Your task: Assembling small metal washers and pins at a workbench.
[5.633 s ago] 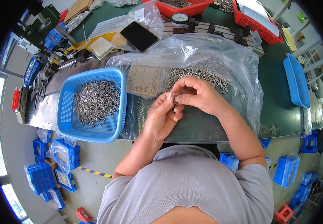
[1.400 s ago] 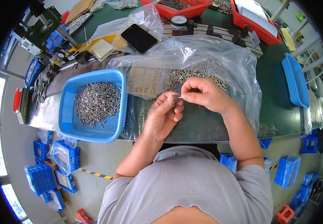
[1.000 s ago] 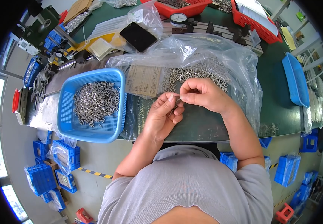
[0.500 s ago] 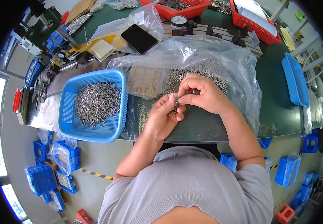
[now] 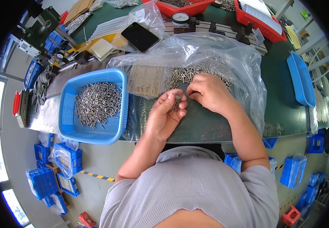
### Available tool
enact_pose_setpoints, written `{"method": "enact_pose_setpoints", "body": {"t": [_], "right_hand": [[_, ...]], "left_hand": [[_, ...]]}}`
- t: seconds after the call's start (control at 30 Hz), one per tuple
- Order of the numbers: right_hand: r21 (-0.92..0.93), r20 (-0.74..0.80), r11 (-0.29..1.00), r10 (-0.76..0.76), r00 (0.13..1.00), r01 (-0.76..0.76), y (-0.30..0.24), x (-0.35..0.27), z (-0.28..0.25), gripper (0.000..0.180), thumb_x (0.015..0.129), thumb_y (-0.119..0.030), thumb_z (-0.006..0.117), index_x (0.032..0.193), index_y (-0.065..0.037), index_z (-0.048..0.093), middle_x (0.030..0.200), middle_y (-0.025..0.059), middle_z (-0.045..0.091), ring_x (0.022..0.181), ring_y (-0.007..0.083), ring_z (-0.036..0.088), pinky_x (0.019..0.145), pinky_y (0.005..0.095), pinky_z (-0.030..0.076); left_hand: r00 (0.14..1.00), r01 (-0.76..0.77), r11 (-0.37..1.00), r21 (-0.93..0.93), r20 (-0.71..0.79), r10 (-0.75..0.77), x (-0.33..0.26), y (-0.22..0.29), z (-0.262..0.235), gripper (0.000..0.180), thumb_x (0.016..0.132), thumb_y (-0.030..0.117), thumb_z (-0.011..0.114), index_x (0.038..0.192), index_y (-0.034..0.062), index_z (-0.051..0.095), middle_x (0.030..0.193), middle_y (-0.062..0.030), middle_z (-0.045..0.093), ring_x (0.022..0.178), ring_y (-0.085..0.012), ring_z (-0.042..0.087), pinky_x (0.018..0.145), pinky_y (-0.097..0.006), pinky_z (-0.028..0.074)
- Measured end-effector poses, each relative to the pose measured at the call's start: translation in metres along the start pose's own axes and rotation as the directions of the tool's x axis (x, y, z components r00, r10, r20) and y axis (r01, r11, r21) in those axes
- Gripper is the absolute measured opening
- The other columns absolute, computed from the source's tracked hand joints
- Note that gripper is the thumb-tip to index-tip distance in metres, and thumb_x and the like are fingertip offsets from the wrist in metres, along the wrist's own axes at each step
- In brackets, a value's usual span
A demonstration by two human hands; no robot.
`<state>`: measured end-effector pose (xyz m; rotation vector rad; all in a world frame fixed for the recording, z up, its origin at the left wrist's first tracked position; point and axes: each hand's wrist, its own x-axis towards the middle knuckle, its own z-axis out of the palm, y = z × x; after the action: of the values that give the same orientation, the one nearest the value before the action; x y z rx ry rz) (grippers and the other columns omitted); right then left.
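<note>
My left hand (image 5: 165, 116) is raised over the green bench, fingers curled around a small bunch of metal pins and a small round ring-shaped part at the fingertips. My right hand (image 5: 207, 92) rests just to its right, fingertips down at the near edge of a heap of small metal pins (image 5: 195, 74) lying on a clear plastic bag (image 5: 225, 49). A blue plastic basket (image 5: 117, 129) to the left holds many more of the same pins. A brown paper label (image 5: 146, 80) lies between basket and heap.
A black phone (image 5: 139, 37) lies behind the bag, near a dial gauge (image 5: 180, 18) and red baskets (image 5: 265, 22). An empty blue tray (image 5: 300, 78) sits at the right. Blue bins (image 5: 42, 182) stand on the floor at the lower left.
My right hand has drawn apart from the left and dropped to the edge of the pin heap. The left hand stays raised with its pins.
</note>
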<state>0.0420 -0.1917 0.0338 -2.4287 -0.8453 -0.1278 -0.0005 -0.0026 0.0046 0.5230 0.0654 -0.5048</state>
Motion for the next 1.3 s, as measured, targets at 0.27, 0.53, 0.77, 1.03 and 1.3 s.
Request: {"method": "enact_pose_setpoints", "body": {"t": [0.27,0.53,0.77,1.03,1.3], "right_hand": [[0.142,-0.034,0.985,0.102,0.994,-0.096,-0.005,0.003,-0.001,0.010,0.076,-0.008,0.065,0.084,-0.004,0.060,0.077,0.0063,0.055,0.074,0.0218,0.056,0.067,0.0328,0.045],[0.644,0.144,0.740,0.129,0.981,-0.191,-0.020,0.005,-0.014,0.007,0.085,-0.008,0.058,0.082,-0.002,0.057,0.081,0.0022,0.051,0.075,0.0111,0.051,0.069,0.0260,0.042],[0.610,0.105,0.778,0.113,0.988,-0.154,-0.023,0.005,-0.009,0.008,0.084,-0.008,0.060,0.080,-0.002,0.056,0.081,0.0041,0.052,0.076,0.0140,0.054,0.070,0.0267,0.044],[0.569,0.028,0.816,0.100,0.995,-0.098,-0.028,0.008,-0.006,0.011,0.077,-0.006,0.067,0.081,-0.003,0.057,0.082,0.0036,0.053,0.077,0.0152,0.054,0.070,0.0280,0.045],[0.452,-0.115,0.890,-0.005,0.993,0.057,-0.022,0.009,-0.004,0.016,0.071,-0.004,0.070,0.082,-0.003,0.059,0.083,0.0059,0.055,0.077,0.0206,0.057,0.071,0.0300,0.045]], "left_hand": [[0.999,0.000,0.999,-0.041,0.037,0.001,-0.001,0.000,-0.004,0.021,0.095,0.020,0.051,0.106,0.0029,0.055,0.095,-0.0087,0.055,0.077,-0.0135,0.050,0.063,-0.024,0.043],[1.000,0.013,1.000,-0.025,0.024,-0.012,-0.001,-0.001,-0.002,0.016,0.095,0.018,0.052,0.102,0.0041,0.056,0.091,-0.0084,0.058,0.075,-0.0141,0.052,0.060,-0.025,0.042],[1.000,0.017,1.000,-0.014,0.014,-0.017,-0.001,-0.002,-0.004,0.014,0.093,0.017,0.056,0.100,0.0058,0.057,0.089,-0.0070,0.058,0.073,-0.0137,0.052,0.058,-0.025,0.042],[0.999,0.032,0.999,-0.012,0.033,-0.032,-0.001,-0.002,-0.006,0.013,0.092,0.019,0.057,0.097,0.0064,0.058,0.087,-0.0043,0.058,0.071,-0.0124,0.050,0.055,-0.023,0.039],[0.999,0.050,0.998,-0.023,0.006,-0.050,-0.002,0.000,0.000,0.020,0.095,0.023,0.053,0.098,0.0041,0.058,0.087,-0.0039,0.058,0.070,-0.0119,0.049,0.056,-0.024,0.040]]}}
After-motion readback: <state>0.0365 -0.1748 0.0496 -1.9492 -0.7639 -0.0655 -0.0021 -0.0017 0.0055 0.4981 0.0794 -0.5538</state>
